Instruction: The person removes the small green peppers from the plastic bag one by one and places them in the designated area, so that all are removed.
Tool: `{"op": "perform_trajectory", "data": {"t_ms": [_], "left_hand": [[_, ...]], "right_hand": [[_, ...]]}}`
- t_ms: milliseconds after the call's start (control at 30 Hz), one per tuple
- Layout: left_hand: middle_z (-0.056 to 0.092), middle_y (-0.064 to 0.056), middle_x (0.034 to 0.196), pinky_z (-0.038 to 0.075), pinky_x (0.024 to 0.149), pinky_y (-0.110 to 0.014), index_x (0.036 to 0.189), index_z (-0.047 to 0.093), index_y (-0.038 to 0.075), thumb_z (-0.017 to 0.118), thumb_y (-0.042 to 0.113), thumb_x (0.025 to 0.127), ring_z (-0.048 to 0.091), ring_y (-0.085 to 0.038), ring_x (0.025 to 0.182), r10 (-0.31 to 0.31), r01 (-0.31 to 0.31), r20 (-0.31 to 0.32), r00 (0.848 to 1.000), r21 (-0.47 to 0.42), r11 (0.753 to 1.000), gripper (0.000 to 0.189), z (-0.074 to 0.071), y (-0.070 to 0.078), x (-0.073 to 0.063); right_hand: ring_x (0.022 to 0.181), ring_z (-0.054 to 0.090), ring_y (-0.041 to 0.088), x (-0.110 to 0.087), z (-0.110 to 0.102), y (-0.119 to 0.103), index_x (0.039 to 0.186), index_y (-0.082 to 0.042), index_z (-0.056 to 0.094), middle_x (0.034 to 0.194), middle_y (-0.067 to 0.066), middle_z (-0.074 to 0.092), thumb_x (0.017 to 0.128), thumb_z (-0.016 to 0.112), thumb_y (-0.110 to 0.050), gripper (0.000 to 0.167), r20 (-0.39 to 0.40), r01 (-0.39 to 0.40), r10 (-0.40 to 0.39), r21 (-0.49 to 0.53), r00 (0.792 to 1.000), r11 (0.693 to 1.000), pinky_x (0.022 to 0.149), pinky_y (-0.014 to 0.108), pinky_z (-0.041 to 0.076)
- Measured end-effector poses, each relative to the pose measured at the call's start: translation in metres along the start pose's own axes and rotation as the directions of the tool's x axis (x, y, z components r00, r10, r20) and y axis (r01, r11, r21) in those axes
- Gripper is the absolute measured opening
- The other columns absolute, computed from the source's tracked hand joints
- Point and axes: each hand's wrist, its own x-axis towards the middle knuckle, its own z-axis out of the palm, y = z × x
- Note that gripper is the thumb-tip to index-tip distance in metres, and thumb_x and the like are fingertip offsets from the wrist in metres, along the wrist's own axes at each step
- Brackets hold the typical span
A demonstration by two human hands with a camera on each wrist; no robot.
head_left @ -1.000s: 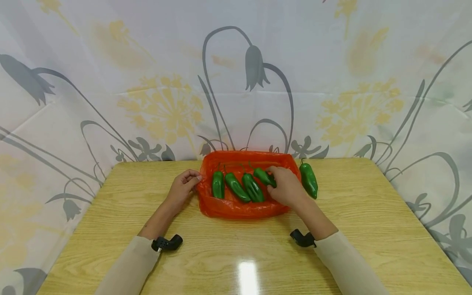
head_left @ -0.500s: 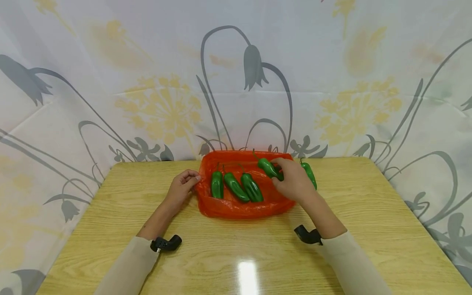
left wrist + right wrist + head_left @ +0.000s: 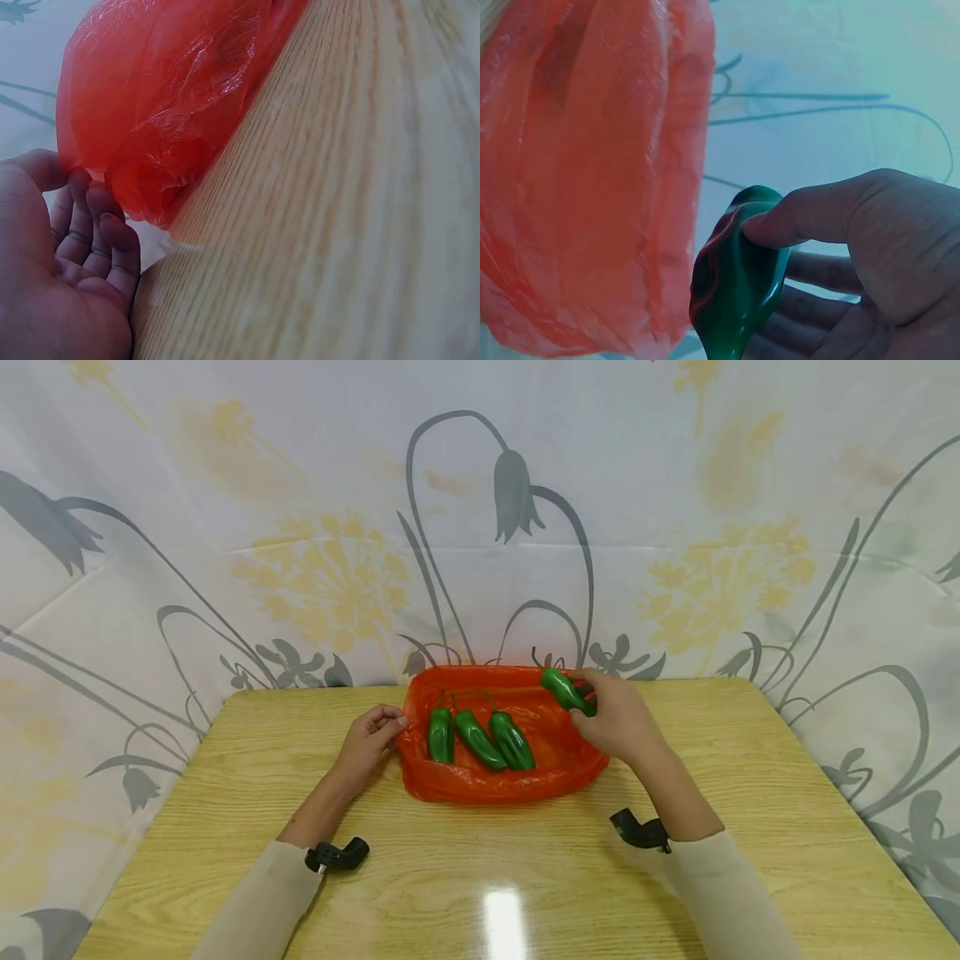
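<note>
A red plastic bag (image 3: pixel 495 789), spread wide like a tray, lies near the back of the table with three green peppers (image 3: pixel 478 741) side by side in its left half. My left hand (image 3: pixel 370 735) pinches the bag's left edge between thumb and fingers, which the left wrist view shows close up. Over the bag's right end, my right hand (image 3: pixel 618 714) holds another green pepper (image 3: pixel 564 690), its stem pointing up and left. In the right wrist view the thumb presses on this pepper (image 3: pixel 739 277) and the fingers lie behind it.
The wooden table (image 3: pixel 450 877) ends just behind the bag, against a flower-printed cloth (image 3: pixel 337 485). A dark wrist camera sits on each forearm, the left camera (image 3: pixel 339 855) and the right camera (image 3: pixel 641 829).
My right hand has lifted the fourth pepper from among the others and carried it up and right. The pepper on the table right of the bag is now hidden behind that hand. The left hand stays put.
</note>
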Motion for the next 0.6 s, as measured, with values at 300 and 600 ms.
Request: {"op": "perform_trajectory", "data": {"t_ms": [300, 600], "left_hand": [[0.067, 0.006, 0.084, 0.05, 0.073, -0.023, 0.116, 0.061, -0.011, 0.061, 0.012, 0.107, 0.059, -0.009, 0.077, -0.002, 0.002, 0.001, 1.0, 0.013, 1.0, 0.025, -0.001, 0.002, -0.003], [0.067, 0.006, 0.084, 0.05, 0.074, -0.023, 0.116, 0.061, -0.011, 0.061, 0.013, 0.107, 0.058, -0.009, 0.077, -0.001, 0.001, 0.005, 1.0, 0.014, 1.0, 0.025, 0.0, 0.001, -0.001]], "right_hand": [[0.107, 0.071, 0.044, -0.003, -0.018, 0.003, 0.143, 0.005, 0.058, 0.124, 0.027, 0.069, 0.095, 0.07, -0.006, 0.05, -0.019, -0.046, 0.046, 0.038, 0.999, 0.998, 0.09, 0.056, 0.06], [0.109, 0.071, 0.045, -0.004, -0.028, 0.017, 0.146, 0.003, 0.056, 0.125, 0.028, 0.068, 0.097, 0.069, -0.011, 0.053, -0.031, -0.117, 0.119, 0.043, 0.992, 0.992, 0.088, 0.058, 0.06]]}}
